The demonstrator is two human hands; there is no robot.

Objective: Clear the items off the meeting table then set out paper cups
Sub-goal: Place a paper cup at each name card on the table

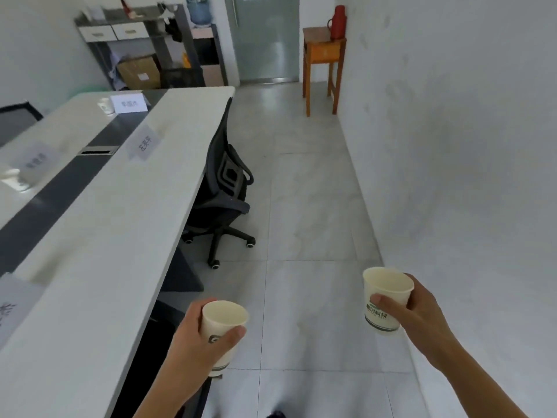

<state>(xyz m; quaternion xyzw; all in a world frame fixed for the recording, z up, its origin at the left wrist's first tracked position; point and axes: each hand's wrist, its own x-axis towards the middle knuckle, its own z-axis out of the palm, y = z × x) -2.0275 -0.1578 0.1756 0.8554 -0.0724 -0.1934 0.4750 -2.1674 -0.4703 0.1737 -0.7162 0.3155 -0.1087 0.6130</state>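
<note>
My left hand (199, 342) grips a white paper cup (221, 324) upright, low in the middle of the view, just right of the meeting table's near edge. My right hand (416, 309) holds a second white paper cup (382, 303) with green print, out over the tiled floor. The long white meeting table (120, 224) runs along the left with a dark strip down its middle. Another paper cup (106, 105) stands at the far end beside a name card (129, 103), and a blurred cup (12, 178) sits at the left edge.
Name cards (144, 144) stand along the table. A black office chair (224, 191) is pushed under the table's right side. A wooden stand (324, 64) with a red thermos (338, 22) is by the right wall. Shelves, a box and a water dispenser fill the far corner.
</note>
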